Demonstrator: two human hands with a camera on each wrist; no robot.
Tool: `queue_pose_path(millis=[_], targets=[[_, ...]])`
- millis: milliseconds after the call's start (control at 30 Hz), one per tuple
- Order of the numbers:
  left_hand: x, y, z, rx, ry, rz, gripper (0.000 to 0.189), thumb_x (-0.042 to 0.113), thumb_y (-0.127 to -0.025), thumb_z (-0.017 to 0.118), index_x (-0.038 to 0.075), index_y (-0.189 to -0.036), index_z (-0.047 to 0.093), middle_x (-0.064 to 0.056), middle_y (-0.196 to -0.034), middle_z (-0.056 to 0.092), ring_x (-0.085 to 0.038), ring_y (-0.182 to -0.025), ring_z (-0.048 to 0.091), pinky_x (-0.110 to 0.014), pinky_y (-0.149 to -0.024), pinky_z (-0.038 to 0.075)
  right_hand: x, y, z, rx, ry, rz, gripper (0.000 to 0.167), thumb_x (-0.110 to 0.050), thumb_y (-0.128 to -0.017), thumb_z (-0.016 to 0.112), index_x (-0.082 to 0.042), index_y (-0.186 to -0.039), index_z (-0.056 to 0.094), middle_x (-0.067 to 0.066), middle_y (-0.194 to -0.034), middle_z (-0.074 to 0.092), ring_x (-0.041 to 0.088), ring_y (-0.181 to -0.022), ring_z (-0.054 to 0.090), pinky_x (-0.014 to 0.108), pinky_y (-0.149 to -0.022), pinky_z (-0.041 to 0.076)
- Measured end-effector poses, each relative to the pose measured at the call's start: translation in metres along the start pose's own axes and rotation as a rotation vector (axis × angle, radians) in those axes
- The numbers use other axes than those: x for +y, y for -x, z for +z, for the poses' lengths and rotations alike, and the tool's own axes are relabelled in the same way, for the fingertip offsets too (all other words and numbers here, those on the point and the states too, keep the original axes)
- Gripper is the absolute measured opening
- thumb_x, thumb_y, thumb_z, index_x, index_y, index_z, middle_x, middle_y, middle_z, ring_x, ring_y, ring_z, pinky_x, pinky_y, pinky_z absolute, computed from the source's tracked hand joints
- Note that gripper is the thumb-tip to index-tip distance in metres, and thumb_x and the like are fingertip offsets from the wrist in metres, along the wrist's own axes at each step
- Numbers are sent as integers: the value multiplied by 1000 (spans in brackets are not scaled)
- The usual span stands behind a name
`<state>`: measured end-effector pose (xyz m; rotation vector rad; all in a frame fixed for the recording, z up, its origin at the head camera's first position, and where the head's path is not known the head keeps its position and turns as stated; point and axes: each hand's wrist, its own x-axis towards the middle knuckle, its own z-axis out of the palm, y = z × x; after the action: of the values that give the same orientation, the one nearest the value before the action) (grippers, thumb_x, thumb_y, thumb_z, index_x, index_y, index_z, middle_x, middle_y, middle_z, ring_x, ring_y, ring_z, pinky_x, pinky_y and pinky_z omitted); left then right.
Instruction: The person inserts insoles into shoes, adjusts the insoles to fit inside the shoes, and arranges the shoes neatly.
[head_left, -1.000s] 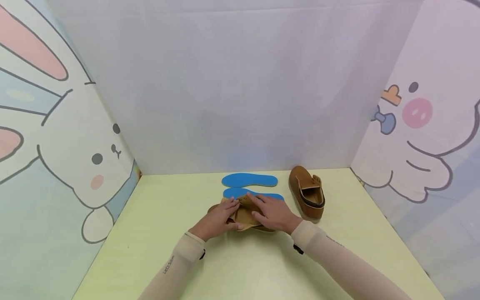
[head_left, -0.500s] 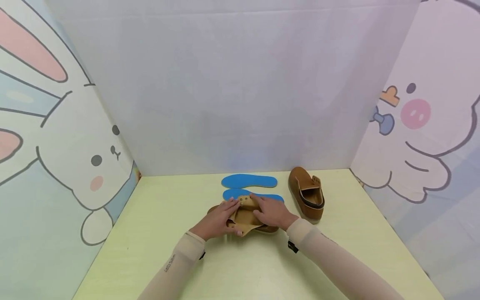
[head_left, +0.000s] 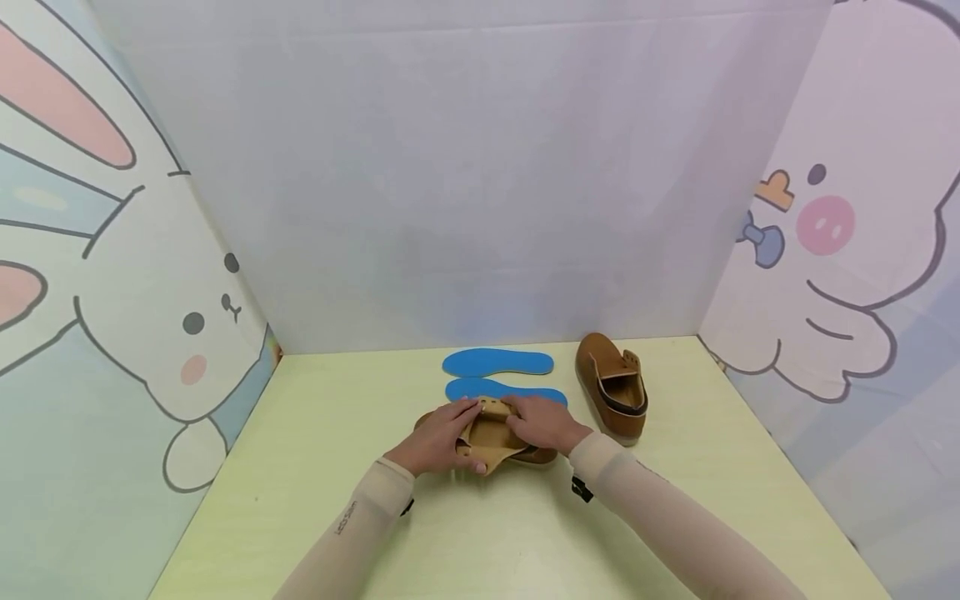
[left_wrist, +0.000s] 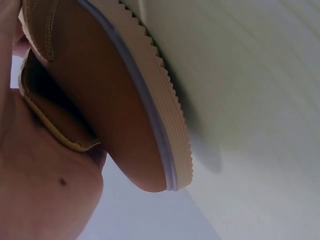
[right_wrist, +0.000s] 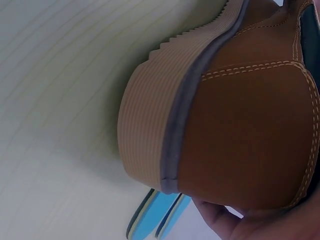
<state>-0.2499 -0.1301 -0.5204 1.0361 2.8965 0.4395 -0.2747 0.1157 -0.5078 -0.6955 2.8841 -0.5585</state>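
head view: the brown shoe (head_left: pixel 491 435), taken here as landmark, sits on the pale table (head_left: pixel 480 533), its opening facing up between both hands. the left hand (head_left: pixel 435 440) grips it on the toe side: fingers together at the far edge of the opening, thumb apart on the near flap. the right hand (head_left: pixel 546 422) grips it on the heel side, fingers and thumb clamped on the far edge. just beyond the brown shoe lies the near blue insole (head_left: pixel 480 388); farther beyond, the far blue insole (head_left: pixel 495 362). to its right and beyond stands the second shoe (head_left: pixel 611 387).

left wrist view: the brown shoe's toe shows above its ridged sole (left_wrist: pixel 155 85); the left hand lies along the opening, fingertips hidden.

right wrist view: the stitched heel (right_wrist: pixel 245 135) fills the centre, the right hand's curled fingers against its far side; blue insoles appear past it.
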Motion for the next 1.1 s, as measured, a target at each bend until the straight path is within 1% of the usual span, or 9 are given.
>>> queue_pose_path(millis=[167, 233, 333, 433, 567, 700, 800, 933, 1100], targets=[[-5, -3, 0, 2, 6, -15, 111, 73, -75, 73, 9, -159, 35, -9, -161, 34, -31, -147, 33, -47, -116, 35, 0, -4, 0, -38, -30, 8, 48, -30, -106, 49, -15, -151, 49, 9, -108, 71, 24, -78, 64, 39, -64, 48], [-7, -4, 0, -5, 22, -26, 112, 74, -74, 73, 10, -158, 36, -8, -161, 35, -30, -146, 34, -47, -116, 35, 0, -6, -3, -69, -39, 22, 49, -33, -107, 46, -16, -153, 47, 9, -110, 71, 26, -82, 66, 41, -68, 50], [-9, -7, 0, -24, 53, -47, 114, 75, -72, 74, 11, -158, 37, -7, -161, 35, -30, -147, 33, -48, -116, 35, -2, -12, -13, -96, -51, 36, 47, -38, -109, 43, -18, -150, 51, 9, -123, 68, 30, -103, 67, 48, -84, 53], [-10, -9, -1, -41, 77, -64, 115, 76, -71, 75, 12, -158, 37, -7, -161, 35, -30, -147, 32, -48, -117, 34, -4, -24, -26, -92, -47, 35, 46, -42, -110, 40, -18, -144, 58, 7, -135, 64, 31, -120, 62, 52, -98, 50], [-10, -10, 0, -35, 76, -67, 114, 73, -71, 77, 10, -157, 38, -7, -160, 36, -30, -147, 33, -48, -117, 34, -1, -48, -41, -73, -11, 13, 46, -42, -110, 41, -15, -141, 61, 6, -136, 63, 29, -123, 60, 51, -101, 49], [-8, -7, 4, -41, 95, -76, 113, 71, -71, 79, 10, -157, 38, -8, -160, 36, -31, -147, 33, -49, -117, 34, 8, -78, -50, -52, 21, 6, 40, -32, -108, 47, -10, -137, 64, 8, -127, 67, 26, -104, 67, 46, -88, 55], [-5, -5, 6, -50, 102, -96, 113, 72, -72, 77, 12, -158, 37, -8, -161, 35, -31, -147, 33, -49, -117, 34, 20, -98, -52, -25, 47, 17, 35, -22, -106, 51, -6, -134, 66, 11, -126, 67, 25, -98, 68, 44, -84, 57], [-3, -4, 5, -43, 91, -107, 113, 72, -72, 77, 13, -159, 36, -6, -161, 35, -30, -147, 32, -49, -117, 33, 37, -118, -47, -45, 81, 27, 35, -10, -106, 47, 0, -135, 63, 17, -135, 62, 32, -119, 62, 47, -97, 53], [-2, -4, 2, -55, 94, -99, 114, 73, -72, 76, 13, -159, 35, -5, -162, 33, -28, -149, 29, -49, -118, 31, 55, -128, -30, -180, 139, 88, 39, -6, -107, 41, 0, -142, 58, 18, -144, 55, 36, -136, 49, 50, -110, 42]])
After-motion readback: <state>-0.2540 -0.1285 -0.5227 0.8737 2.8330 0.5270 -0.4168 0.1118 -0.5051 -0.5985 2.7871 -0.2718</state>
